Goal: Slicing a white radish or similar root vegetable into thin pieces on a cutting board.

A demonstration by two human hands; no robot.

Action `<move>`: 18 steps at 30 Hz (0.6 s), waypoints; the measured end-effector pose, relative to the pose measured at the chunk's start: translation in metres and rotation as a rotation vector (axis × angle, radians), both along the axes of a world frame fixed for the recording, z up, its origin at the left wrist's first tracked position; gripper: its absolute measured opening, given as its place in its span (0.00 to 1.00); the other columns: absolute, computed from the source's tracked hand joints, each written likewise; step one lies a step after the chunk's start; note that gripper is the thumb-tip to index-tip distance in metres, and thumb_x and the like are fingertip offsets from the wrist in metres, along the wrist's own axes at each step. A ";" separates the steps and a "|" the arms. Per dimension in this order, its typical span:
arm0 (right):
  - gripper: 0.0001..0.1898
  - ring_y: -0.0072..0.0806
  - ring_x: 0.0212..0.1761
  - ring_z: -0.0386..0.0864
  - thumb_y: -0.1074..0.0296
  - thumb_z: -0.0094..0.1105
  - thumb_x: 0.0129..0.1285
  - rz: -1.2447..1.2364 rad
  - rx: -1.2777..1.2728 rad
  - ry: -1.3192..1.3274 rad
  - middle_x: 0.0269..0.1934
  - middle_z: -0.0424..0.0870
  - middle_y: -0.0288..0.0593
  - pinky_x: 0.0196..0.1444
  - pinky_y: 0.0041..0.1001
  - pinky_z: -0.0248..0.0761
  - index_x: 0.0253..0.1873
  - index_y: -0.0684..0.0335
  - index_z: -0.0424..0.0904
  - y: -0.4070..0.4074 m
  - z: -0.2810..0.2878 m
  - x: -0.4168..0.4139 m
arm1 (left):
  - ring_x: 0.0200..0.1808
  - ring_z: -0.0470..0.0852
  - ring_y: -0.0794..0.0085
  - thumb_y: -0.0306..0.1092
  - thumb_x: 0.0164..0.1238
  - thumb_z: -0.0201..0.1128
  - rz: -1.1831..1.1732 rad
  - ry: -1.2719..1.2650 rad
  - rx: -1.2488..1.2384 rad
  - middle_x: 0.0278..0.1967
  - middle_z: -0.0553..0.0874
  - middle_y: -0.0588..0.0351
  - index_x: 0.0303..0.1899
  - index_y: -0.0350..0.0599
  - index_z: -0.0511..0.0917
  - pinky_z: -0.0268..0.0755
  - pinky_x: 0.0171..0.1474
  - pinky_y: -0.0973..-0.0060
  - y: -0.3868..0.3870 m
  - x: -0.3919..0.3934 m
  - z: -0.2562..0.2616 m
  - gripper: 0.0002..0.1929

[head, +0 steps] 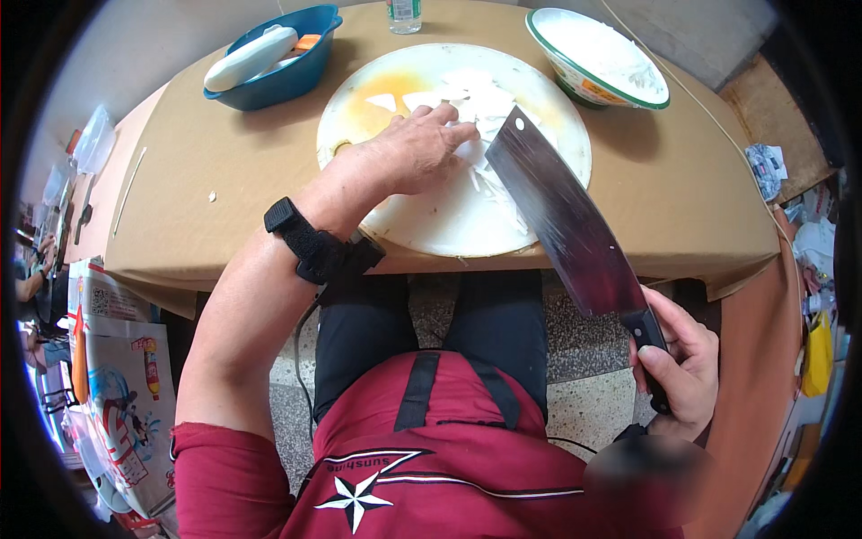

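Note:
My right hand (677,364) grips the black handle of a wide-bladed cleaver (566,215). The blade slants up and left over the right side of a round white cutting board (431,222). On the board, white vegetable slices (485,101) lie in a heap, with thin strips (495,195) below them near the blade. My left hand (431,145) rests over the left edge of the heap, fingers bent and spread; what lies under its palm is hidden. A lone white slice (382,102) lies to its left, on an orange-stained patch.
A blue plastic basin (289,84) holding a long peeled white vegetable (250,59) and orange pieces stands back left. A green-rimmed bowl (599,60) of white shreds stands tilted back right. A clear bottle (405,17) is behind the board. A cord runs down the table's right side.

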State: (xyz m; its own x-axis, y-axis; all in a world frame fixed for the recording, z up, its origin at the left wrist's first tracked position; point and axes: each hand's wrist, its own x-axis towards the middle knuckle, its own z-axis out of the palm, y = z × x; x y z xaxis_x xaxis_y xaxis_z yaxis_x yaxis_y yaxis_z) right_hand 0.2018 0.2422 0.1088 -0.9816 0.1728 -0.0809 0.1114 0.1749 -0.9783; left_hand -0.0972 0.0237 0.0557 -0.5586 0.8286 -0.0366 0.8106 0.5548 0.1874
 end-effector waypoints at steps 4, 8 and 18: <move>0.30 0.16 0.23 0.75 0.75 0.63 0.63 -0.011 -0.016 -0.009 0.31 0.84 0.41 0.24 0.16 0.66 0.69 0.76 0.69 -0.001 0.001 0.001 | 0.62 0.74 0.50 0.37 0.71 0.62 0.003 -0.036 0.055 0.57 0.77 0.47 0.61 0.52 0.76 0.69 0.65 0.58 -0.009 0.001 0.000 0.19; 0.30 0.17 0.21 0.74 0.73 0.63 0.63 -0.018 -0.005 0.002 0.31 0.83 0.43 0.22 0.16 0.65 0.69 0.76 0.68 -0.003 -0.004 0.001 | 0.60 0.76 0.51 0.35 0.69 0.64 0.021 -0.089 0.125 0.55 0.78 0.48 0.58 0.48 0.76 0.70 0.64 0.60 -0.019 0.000 -0.002 0.18; 0.28 0.15 0.23 0.74 0.78 0.59 0.64 0.119 0.001 -0.092 0.28 0.79 0.36 0.26 0.17 0.67 0.70 0.74 0.69 -0.012 -0.001 -0.010 | 0.57 0.79 0.50 0.33 0.65 0.67 0.078 -0.059 0.129 0.52 0.81 0.43 0.53 0.39 0.77 0.73 0.61 0.61 -0.033 0.004 0.005 0.18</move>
State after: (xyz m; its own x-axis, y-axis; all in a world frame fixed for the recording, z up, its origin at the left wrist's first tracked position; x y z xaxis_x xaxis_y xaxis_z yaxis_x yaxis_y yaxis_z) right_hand 0.1922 0.2304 0.1081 -0.9836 0.0562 -0.1716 0.1793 0.1932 -0.9646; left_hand -0.0930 -0.0097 0.0607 -0.6216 0.7826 0.0325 0.7513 0.5840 0.3075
